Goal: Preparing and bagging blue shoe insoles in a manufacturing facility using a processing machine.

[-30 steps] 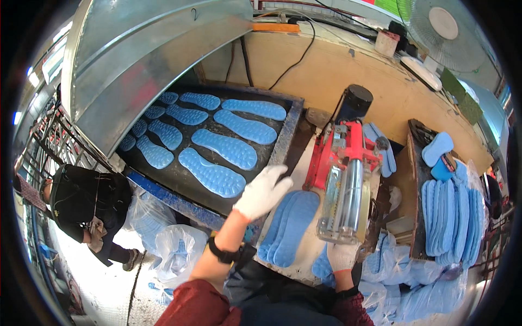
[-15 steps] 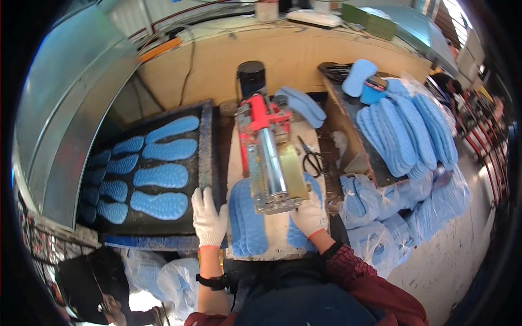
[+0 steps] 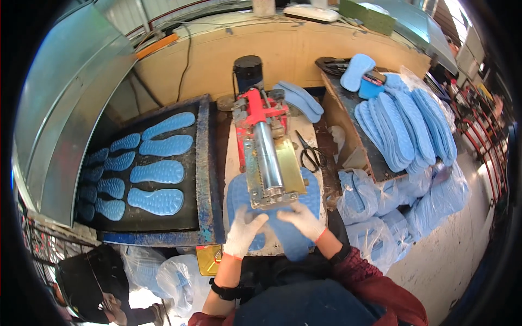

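Blue insole is lying lengthwise near-to-far between left hand and right hand, right overlapping; hands apart, grips blurred, cannot tell.

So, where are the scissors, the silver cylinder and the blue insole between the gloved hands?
Scissors (image 3: 306,148), head view, near the pivot.
Silver cylinder (image 3: 268,156), head view, middle of its barrel.
Blue insole (image 3: 293,239), head view, middle of its visible surface.

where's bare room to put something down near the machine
White board: small patch between the scissors and the insole pair behind them. Black tray: a narrow strip between its insoles and right rim. Crowded: around left hand and right hand, and the side table.
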Tool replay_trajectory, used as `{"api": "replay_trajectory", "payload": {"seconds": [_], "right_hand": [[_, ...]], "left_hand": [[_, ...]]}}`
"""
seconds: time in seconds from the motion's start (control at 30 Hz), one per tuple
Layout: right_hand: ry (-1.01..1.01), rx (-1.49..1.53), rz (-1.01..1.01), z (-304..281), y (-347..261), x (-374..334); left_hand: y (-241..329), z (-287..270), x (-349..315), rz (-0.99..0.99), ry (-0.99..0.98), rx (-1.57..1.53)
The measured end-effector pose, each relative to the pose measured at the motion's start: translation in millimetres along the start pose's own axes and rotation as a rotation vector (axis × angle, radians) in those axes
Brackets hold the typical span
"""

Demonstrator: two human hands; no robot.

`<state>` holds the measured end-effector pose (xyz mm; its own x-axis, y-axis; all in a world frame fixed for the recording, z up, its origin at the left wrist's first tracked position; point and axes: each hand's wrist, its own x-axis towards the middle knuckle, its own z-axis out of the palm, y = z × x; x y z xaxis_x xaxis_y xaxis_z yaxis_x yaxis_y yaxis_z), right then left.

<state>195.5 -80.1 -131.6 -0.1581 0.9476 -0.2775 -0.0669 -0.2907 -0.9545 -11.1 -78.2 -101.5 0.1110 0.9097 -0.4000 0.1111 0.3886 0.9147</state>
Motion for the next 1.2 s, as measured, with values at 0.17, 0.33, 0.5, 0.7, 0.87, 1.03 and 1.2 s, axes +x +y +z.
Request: {"api": "replay_trajectory", "payload": {"seconds": [0.17, 0.33, 0.5, 0.7, 0.87, 1.03, 1.2], "right_hand": [[-0.069, -0.214, -0.155, 3.7, -0.7, 5.9], [0.257, -0.511, -0.177, -33.2, 35.6, 35.3], [0.420, -0.947, -0.397, -30.3, 76.9, 48.0], [0.503, -1.160, -0.533, -28.5, 92.0, 52.5], [0.511, -1.186, -0.547, -27.7, 90.3, 52.1], [0.500, -1.217, -0.521, -24.0, 80.5, 46.7], [0.495, -1.115, -0.598, -24.5, 74.7, 42.9]], "left_hand": [[21.3, -11.1, 14.4, 0.093, 0.016, -0.324], [93.1, -22.1, 43.3, 0.797, 0.419, 0.564], [131.3, -9.1, 76.7, 0.768, 0.223, 1.144], [127.1, -15.2, 68.2, 0.885, 0.143, 1.290], [130.5, -18.3, 47.4, 0.924, 0.118, 1.306], [119.0, -32.3, 10.2, 0.931, -0.044, 1.183], [100.0, -61.0, -6.4, 0.770, -0.292, 0.501]]}}
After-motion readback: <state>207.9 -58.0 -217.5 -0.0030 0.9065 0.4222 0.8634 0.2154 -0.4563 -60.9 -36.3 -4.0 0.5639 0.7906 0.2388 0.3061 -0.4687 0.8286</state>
